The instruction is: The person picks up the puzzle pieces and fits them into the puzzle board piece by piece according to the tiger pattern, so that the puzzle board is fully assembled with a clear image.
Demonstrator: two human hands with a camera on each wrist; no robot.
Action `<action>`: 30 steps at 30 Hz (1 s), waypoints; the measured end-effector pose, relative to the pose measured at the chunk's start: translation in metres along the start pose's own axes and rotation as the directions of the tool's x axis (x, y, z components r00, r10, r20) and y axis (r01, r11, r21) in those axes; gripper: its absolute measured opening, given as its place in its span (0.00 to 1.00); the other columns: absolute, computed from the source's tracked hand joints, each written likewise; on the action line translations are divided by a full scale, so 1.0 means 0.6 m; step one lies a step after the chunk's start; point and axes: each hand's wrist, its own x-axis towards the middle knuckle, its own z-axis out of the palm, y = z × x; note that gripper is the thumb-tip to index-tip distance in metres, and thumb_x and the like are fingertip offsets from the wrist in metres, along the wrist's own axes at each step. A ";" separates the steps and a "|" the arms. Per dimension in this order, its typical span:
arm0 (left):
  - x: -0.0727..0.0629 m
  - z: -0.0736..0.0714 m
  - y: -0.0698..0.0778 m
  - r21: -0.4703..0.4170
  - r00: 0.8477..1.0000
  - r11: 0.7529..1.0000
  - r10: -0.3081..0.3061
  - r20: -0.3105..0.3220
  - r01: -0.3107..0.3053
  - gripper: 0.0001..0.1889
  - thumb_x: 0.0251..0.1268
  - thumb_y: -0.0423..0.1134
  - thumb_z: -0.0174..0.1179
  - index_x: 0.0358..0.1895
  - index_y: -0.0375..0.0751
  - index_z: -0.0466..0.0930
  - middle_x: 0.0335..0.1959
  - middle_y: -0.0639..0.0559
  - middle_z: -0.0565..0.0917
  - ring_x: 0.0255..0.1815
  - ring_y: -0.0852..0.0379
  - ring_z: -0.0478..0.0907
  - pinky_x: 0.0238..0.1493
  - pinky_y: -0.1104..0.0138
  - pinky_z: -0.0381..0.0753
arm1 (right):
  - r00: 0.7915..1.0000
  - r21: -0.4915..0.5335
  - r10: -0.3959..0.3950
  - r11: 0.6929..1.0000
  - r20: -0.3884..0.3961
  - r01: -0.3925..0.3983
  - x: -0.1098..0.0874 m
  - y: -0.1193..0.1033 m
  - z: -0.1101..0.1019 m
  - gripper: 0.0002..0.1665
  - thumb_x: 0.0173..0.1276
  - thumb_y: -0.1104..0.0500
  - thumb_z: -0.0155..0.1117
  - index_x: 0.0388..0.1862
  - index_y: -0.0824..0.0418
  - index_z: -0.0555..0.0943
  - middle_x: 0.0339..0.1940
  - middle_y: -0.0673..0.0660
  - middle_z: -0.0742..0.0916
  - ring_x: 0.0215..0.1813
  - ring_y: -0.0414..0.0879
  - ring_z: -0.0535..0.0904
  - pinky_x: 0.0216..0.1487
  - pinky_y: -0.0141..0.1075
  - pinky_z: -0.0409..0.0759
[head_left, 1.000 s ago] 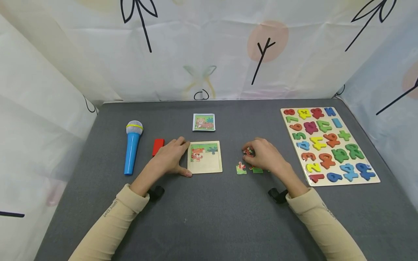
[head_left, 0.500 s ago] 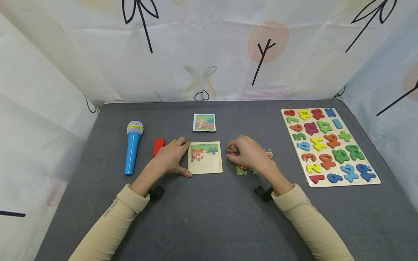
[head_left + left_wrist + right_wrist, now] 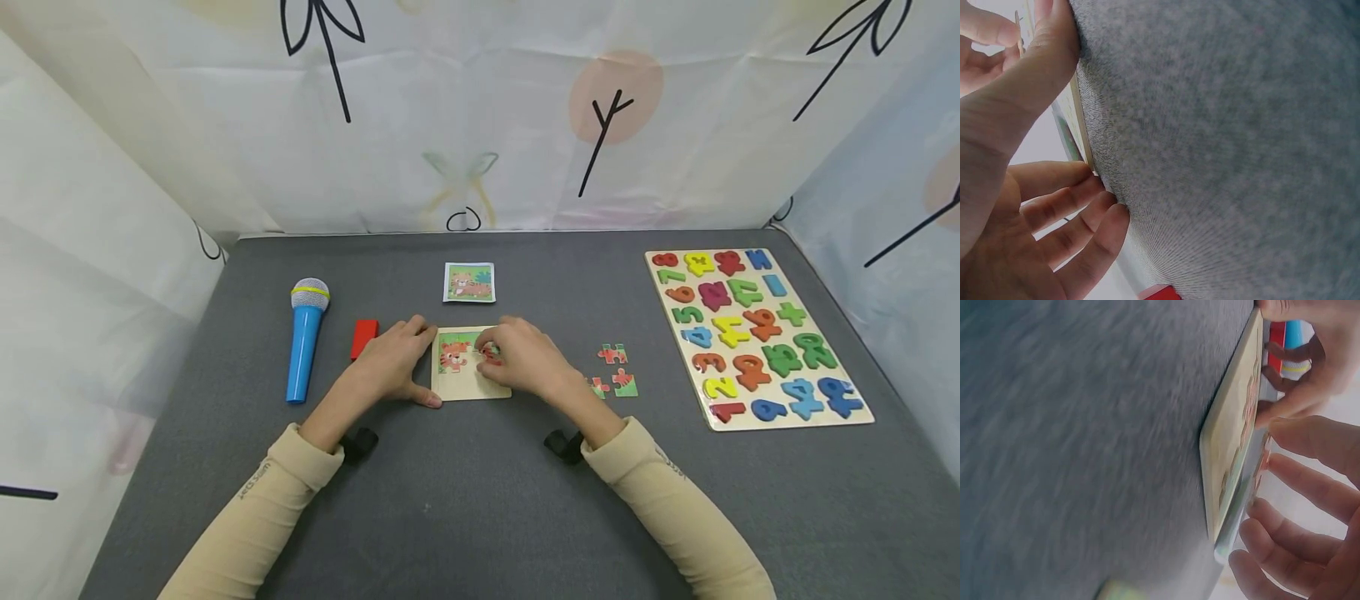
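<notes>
In the head view, a square wooden puzzle tray lies flat, with tiger-and-greenery pieces set along its top and left. My left hand rests against the tray's left edge, thumb at the near corner and fingertips at the far one, fingers fairly straight. Over the tray's right part, my right hand pinches a reddish jigsaw piece between thumb and index finger. From the right wrist, that piece appears tilted and above the tray. Several loose jigsaw pieces lie to the right, partly behind the right forearm.
Behind the tray lies a picture card with a similar scene. Left of the left hand are a red block and a blue toy microphone. A board of coloured numbers and shapes occupies the table's right side.
My right hand has carried the jigsaw piece left from the loose pieces to above the tray, uncovering several pieces on the table. The left hand stays at the tray's edge.
</notes>
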 end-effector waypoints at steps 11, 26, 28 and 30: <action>-0.001 0.002 0.000 0.002 1.000 1.000 0.015 -0.009 -0.015 0.59 0.43 0.66 0.78 0.74 0.32 0.67 0.65 0.40 0.74 0.58 0.45 0.74 0.56 0.54 0.84 | 1.000 -0.033 0.025 0.999 0.019 -0.024 0.021 -0.021 0.027 0.13 0.66 0.57 0.72 0.48 0.56 0.90 0.42 0.57 0.86 0.37 0.46 0.74 0.28 0.34 0.68; -0.002 0.000 0.000 -0.007 1.000 1.000 0.014 -0.010 -0.014 0.58 0.43 0.65 0.79 0.74 0.32 0.67 0.66 0.40 0.74 0.60 0.45 0.74 0.57 0.52 0.84 | 0.999 -0.060 0.045 0.997 0.004 -0.044 0.024 -0.032 0.033 0.12 0.68 0.55 0.72 0.49 0.54 0.90 0.45 0.57 0.86 0.47 0.53 0.80 0.44 0.48 0.83; -0.002 -0.001 0.000 -0.006 1.000 1.000 0.014 -0.009 -0.014 0.58 0.43 0.65 0.79 0.74 0.32 0.67 0.66 0.40 0.74 0.60 0.45 0.74 0.57 0.53 0.84 | 0.998 -0.070 0.054 0.996 0.009 -0.053 0.022 -0.031 0.031 0.13 0.68 0.53 0.73 0.49 0.54 0.90 0.46 0.56 0.86 0.47 0.52 0.80 0.45 0.48 0.83; -0.003 -0.002 0.000 -0.005 1.000 1.000 0.014 -0.009 -0.014 0.58 0.43 0.65 0.79 0.74 0.32 0.67 0.66 0.40 0.74 0.59 0.45 0.74 0.57 0.53 0.84 | 0.998 -0.084 0.067 0.994 0.018 -0.066 0.021 -0.031 0.029 0.14 0.68 0.52 0.73 0.51 0.53 0.89 0.47 0.57 0.86 0.47 0.53 0.80 0.45 0.48 0.83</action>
